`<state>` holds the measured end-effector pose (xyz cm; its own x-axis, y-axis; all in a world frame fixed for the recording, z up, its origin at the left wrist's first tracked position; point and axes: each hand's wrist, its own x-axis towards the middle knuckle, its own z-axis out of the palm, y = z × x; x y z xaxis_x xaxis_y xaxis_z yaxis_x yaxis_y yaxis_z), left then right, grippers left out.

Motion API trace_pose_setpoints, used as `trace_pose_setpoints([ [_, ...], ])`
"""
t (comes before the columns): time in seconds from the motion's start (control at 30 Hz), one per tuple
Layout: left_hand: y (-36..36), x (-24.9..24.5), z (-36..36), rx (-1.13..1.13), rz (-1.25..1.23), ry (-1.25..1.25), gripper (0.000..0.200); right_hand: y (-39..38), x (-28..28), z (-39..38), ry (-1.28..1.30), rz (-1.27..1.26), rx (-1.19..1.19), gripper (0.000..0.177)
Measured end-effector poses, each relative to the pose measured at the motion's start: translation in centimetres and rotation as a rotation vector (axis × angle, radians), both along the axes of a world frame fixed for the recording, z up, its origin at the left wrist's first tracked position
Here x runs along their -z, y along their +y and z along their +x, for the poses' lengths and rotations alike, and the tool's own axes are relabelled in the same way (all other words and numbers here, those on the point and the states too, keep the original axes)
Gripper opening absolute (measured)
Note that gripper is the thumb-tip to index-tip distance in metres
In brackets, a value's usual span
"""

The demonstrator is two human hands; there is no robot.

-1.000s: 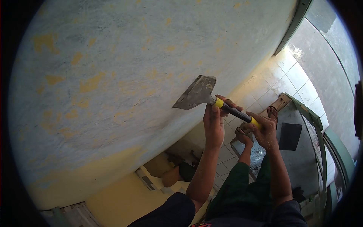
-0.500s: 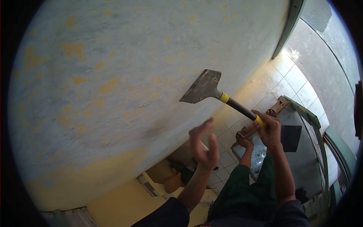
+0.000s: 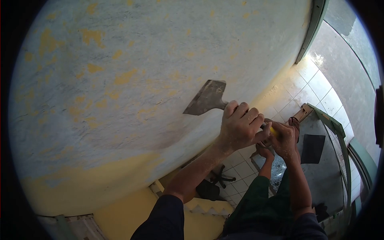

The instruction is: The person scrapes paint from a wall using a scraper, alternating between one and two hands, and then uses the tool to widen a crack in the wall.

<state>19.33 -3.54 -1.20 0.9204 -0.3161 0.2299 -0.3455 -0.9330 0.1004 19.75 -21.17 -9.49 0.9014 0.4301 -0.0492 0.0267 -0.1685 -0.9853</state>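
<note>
A long-handled scraper (image 3: 207,98) with a wide grey metal blade lies close along the wall (image 3: 120,104), its blade pointing up and left. My left hand (image 3: 243,127) is wrapped round the dark shaft just behind the blade and hides most of it. Farther back, the yellow end of the handle is in my right hand (image 3: 285,141), closed on it. Dust speckles both hands. Patches of yellow show through the greyish, scuffed wall coat around and left of the blade.
My feet stand on a glass-topped table (image 3: 330,182) with a green frame, a dark square (image 3: 313,149) lying on it. White floor tiles (image 3: 306,94) lie below. A black chair base (image 3: 222,177) is down by the wall; a green post (image 3: 311,34) edges the wall's far end.
My left hand has moved up and right from open air and taken hold of the scraper's shaft. The blade has shifted slightly left and down in view.
</note>
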Motion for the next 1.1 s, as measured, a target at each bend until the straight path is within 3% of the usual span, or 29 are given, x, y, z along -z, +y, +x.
trace_pose_setpoints([
  [0.63,0.2,0.8,-0.3,-0.038,0.001,-0.097,0.03,0.2,-0.4,-1.2,0.137,0.014,-0.039,0.035],
  [0.9,-0.2,-0.6,-0.3,-0.087,0.057,-0.152,0.034,0.0,-1.4,-0.5,0.041,0.001,-0.069,0.035],
  [1.1,0.5,-4.6,-0.4,-0.091,0.05,-0.24,0.036,1.0,-5.0,-1.3,0.091,0.03,-0.095,0.037],
])
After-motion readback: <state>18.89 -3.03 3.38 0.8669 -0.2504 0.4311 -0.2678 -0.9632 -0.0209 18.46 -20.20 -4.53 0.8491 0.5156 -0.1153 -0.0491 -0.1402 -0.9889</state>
